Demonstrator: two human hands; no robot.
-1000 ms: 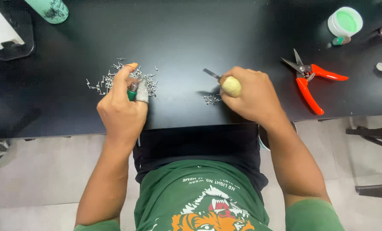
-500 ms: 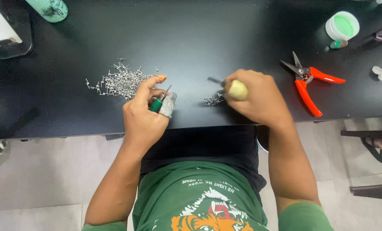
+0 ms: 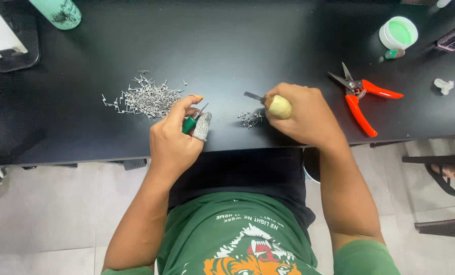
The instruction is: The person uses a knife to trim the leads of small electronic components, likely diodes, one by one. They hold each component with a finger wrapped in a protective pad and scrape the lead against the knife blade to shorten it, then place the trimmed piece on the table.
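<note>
Spanning the whole view, the black table carries everything, and the person sits at the middle of its near edge. The right hand is closed around a pale-handled tool whose short metal blade points left, just above a small cluster of metal bits near the near edge. The left hand pinches a green-handled tool between thumb and fingers, one fingertip wearing a grey mesh guard, its thin metal tip aimed up and right. Just left of that hand, toward the table's middle, lies the larger heap of small metal pieces. Orange-handled snips rest open toward the right edge, with a round green-lidded tub near the far right corner and a mint-green bottle at the far left corner. A risk, as I judge it: the small cluster sits close to the near edge, so a sweep of either wrist could brush bits off onto the floor, and the blade could slip toward the unguarded fingers.
</note>
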